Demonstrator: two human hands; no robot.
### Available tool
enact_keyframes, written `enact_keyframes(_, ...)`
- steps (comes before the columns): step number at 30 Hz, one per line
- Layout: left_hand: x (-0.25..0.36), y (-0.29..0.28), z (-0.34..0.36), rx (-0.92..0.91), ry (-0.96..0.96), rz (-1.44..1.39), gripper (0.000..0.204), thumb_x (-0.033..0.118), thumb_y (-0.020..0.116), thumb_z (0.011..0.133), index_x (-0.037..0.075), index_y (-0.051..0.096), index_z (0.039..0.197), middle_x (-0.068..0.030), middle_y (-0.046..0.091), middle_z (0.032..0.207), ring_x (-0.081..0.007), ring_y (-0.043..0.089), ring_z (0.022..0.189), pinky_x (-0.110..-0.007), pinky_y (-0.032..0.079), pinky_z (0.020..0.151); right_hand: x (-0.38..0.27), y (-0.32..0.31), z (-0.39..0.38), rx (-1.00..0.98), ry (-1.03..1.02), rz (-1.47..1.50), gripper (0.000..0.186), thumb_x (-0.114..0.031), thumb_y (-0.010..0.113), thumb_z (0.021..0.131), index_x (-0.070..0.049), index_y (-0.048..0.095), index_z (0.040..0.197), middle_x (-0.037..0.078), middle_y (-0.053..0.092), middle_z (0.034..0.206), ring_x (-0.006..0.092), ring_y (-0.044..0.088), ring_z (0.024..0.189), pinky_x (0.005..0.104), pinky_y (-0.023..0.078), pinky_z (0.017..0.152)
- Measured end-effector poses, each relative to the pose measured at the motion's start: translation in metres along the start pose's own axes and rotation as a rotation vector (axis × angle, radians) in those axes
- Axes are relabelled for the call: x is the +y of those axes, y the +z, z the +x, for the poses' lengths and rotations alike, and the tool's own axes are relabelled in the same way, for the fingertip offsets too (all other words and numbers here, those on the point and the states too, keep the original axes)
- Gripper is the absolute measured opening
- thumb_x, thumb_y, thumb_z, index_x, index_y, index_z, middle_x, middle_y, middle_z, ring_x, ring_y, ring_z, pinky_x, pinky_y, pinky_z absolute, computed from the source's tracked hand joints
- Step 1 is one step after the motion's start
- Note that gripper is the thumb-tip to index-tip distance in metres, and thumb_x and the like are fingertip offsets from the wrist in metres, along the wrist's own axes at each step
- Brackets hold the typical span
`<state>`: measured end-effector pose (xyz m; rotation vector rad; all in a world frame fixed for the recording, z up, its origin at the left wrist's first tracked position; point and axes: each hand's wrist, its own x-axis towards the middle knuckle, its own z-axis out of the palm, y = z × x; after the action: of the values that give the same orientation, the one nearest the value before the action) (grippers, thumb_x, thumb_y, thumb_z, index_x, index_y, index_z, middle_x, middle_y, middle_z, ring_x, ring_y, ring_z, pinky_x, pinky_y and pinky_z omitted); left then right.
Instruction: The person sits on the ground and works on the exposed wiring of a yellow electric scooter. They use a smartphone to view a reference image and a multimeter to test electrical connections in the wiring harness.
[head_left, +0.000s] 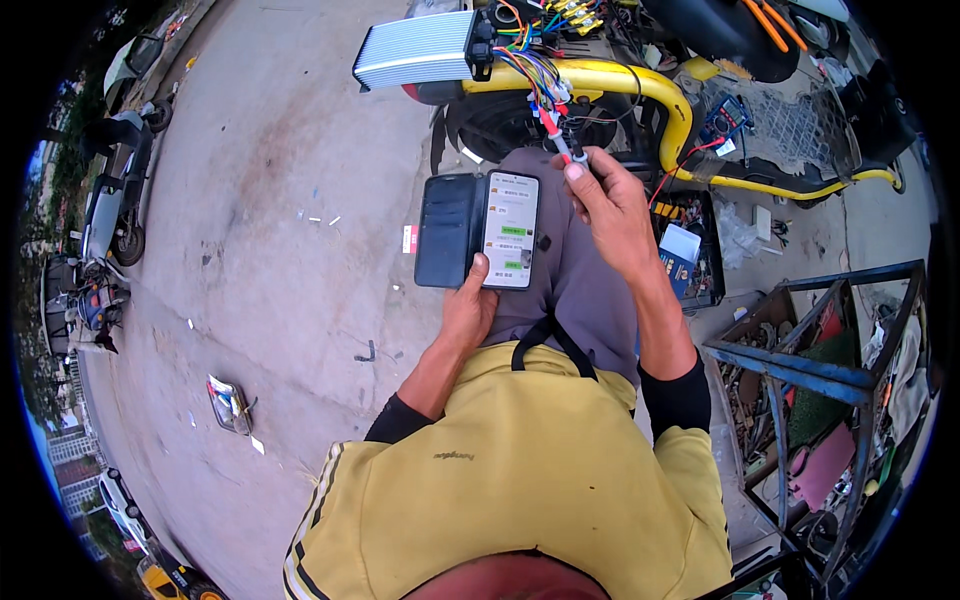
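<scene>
My left hand is closed on a smartphone in an open dark folio case, thumb on its lower edge; a chat screen is lit. Pinched in my right hand is a red test probe, with a dark probe beside it. The probe tips reach up to white connectors on a bundle of coloured wires; whether they touch metal is too small to tell. Those wires run from a finned silver controller box resting by the yellow vehicle frame.
A blue multimeter with a red lead lies on the footboard at right. Below it is a toolbox. A blue metal rack full of scrap stands right. On the pavement at left lie a small packet and parked scooters.
</scene>
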<state>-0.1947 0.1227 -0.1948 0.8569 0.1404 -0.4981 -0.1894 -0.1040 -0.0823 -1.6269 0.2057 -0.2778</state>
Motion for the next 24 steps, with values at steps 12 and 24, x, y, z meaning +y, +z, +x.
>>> enact_keyframes(12,0.008,0.002,-0.009,0.077,0.026,0.106,0.052,0.007,0.055,0.099,-0.004,0.044,0.148,-0.0184,0.058,0.144,-0.0313,0.059,0.131,-0.05,0.046,0.114,0.009,-0.009,-0.007,0.028,0.079,0.069,0.028,-0.024,0.059,0.107,0.001,0.069,0.113,-0.004,0.05,0.074,0.0058,0.043,0.066,0.0257,0.036,0.058)
enact_keyframes(24,0.007,-0.037,-0.012,0.073,-0.021,0.117,0.052,-0.003,0.056,0.097,0.002,0.047,0.149,-0.0152,0.063,0.139,-0.0301,0.068,0.12,-0.045,0.06,0.096,0.011,-0.012,-0.008,0.011,0.116,-0.028,0.029,-0.025,0.056,0.106,0.0,0.069,0.115,-0.003,0.051,0.071,0.0058,0.046,0.063,0.026,0.036,0.056)
